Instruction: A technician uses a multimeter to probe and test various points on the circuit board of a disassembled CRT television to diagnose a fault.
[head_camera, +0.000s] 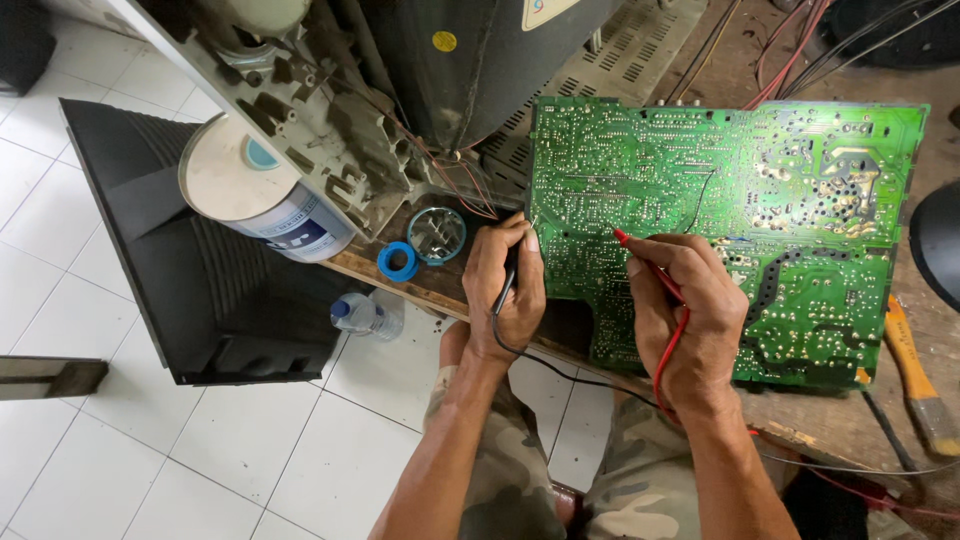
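Camouflage trousers are filling the foreground. Both hands are working apart: the left hand is gripping a black probe, the right hand is pressing a red probe onto the green circuit board lying on the counter.

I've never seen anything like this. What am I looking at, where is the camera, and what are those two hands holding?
There is no machine here: a person works with bare hands, and the single camera sits on their head, looking down. The big green circuit board lies solder side up on a wooden bench. The right hand holds a red probe like a pen, its tip on the board. The left hand holds a black probe at the board's left edge. Wires trail from both probes. Nearby sit a blue tape roll, a white can, a plastic bottle and a dark television shell on the tiled floor.
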